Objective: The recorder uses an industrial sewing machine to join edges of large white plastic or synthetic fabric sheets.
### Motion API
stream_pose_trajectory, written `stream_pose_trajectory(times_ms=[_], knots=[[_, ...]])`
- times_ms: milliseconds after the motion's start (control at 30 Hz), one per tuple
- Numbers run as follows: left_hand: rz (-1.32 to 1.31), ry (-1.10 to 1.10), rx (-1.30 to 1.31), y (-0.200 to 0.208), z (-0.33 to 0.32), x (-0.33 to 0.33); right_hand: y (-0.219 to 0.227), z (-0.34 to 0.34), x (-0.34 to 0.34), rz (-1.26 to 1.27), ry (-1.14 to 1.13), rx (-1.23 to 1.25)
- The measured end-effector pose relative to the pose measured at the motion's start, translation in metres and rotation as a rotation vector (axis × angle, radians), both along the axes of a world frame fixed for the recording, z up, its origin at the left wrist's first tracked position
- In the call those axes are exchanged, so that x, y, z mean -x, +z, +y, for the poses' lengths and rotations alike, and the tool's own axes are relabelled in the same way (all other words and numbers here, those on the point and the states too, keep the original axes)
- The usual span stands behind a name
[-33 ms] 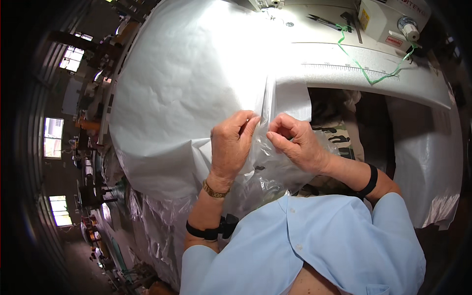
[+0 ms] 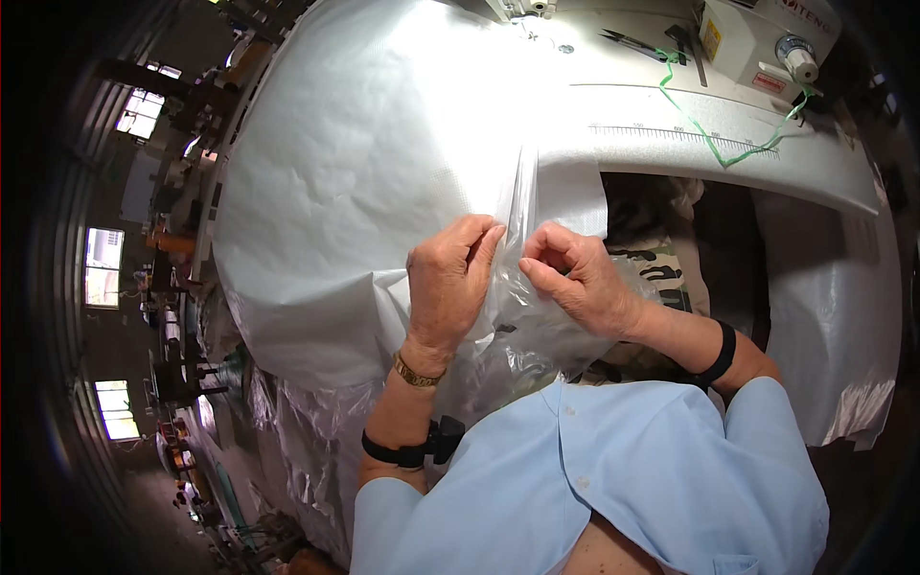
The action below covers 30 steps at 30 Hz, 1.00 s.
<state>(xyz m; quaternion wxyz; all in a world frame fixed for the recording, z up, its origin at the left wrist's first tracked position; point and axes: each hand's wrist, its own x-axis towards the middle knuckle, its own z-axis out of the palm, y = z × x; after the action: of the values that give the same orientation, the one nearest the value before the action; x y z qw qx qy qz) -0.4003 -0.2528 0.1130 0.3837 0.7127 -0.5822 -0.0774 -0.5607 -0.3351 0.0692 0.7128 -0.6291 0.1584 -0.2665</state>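
Head view: left hand (image 2: 448, 278), grip pressed together beside clear film (image 2: 515, 297); right hand (image 2: 583, 281), at its 3 o'clock, pinching that film; white sheet (image 2: 335, 182) toward 10 o'clock.

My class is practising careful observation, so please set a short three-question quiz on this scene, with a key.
1. On which side, the person's left or right, is the gold-coloured band worn?
2. True or false: the green string lies to the right of the right hand.
3. What shows between the left hand and the right hand? A: scissors; B: clear plastic; C: a cup.
Key: 1 left; 2 true; 3 B.
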Motion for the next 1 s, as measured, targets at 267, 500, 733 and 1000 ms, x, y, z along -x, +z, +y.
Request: stream_pose_trajectory(times_ms=[267, 500, 733, 1000], knots=[[0.367, -0.212, -0.156, 0.000, -0.007, -0.008, 0.009, -0.006, -0.006, -0.039, -0.096, 0.265], [0.907, -0.228, -0.255, -0.016, -0.006, -0.016, 0.007, -0.015, -0.018, -0.018, -0.159, 0.862], [1.282, -0.322, -0.128, -0.018, -0.009, -0.019, -0.004, -0.016, -0.023, -0.108, -0.077, 1.099], [0.669, -0.096, -0.151, 0.032, -0.018, -0.026, -0.035, 0.031, -0.061, 0.112, -0.031, 0.132]])
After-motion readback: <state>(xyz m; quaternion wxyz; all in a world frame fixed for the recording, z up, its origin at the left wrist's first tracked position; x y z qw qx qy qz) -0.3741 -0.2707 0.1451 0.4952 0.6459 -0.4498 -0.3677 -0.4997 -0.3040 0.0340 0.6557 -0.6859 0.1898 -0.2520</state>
